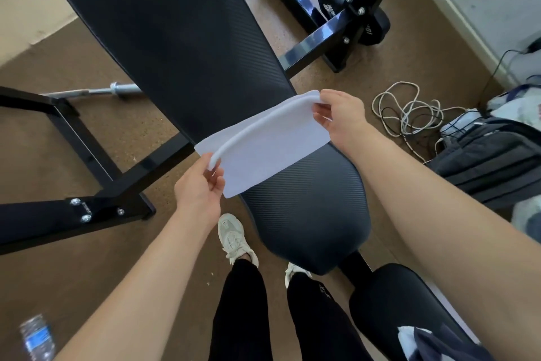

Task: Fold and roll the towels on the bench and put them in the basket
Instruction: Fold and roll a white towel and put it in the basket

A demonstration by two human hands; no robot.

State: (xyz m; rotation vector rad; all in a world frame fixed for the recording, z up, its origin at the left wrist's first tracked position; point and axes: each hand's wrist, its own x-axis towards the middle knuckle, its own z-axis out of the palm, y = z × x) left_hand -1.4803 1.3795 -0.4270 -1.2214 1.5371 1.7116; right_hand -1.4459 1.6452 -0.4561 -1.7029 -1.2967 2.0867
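White towel (272,150) lies flat across the black bench (181,47) pad, far edge turned into a thin roll. Left hand (202,188) pinches the roll's near-left end, right hand (339,115) pinches its far-right end; both forearms extended, fingers curled on the cloth

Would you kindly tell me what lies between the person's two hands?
In the head view, the white towel spans that stretch, its folded edge pinched by the left hand and the right hand, over the black bench.
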